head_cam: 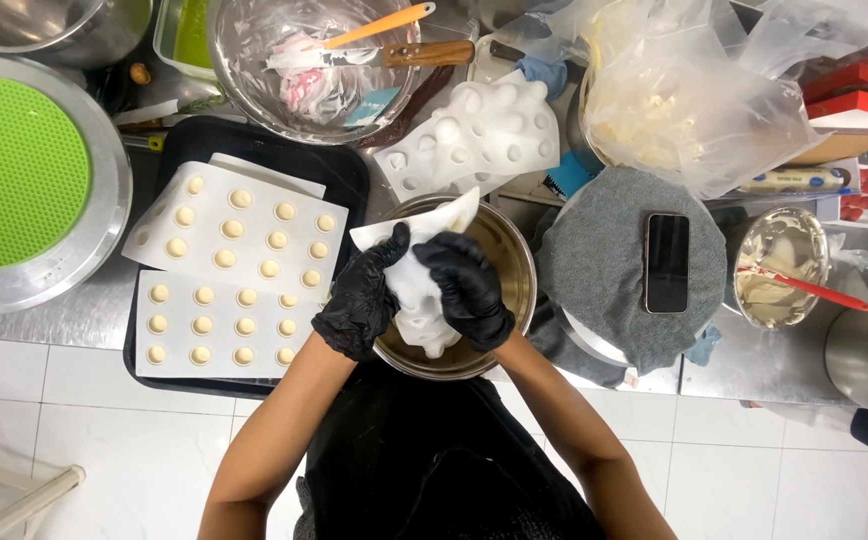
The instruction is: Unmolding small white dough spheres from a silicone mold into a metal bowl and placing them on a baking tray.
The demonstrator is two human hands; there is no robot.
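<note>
Both my hands wear black gloves and grip a white silicone mould (416,278) bent over a steel bowl (507,250) at the counter's front edge. My left hand (362,300) clasps the mould's left side; my right hand (467,290) squeezes its right side. On a black tray (345,170) to the left lie two white mould sheets (239,235), their round cavities filled with pale cream. Another white mould (474,135), turned bumps up, rests behind the bowl.
A green mat on a round steel pan (24,175) sits far left. A large bowl with a spatula and knife (314,60) stands at the back. A black phone (667,262) lies on grey cloth; a small bowl with a red spatula (782,275) is at right.
</note>
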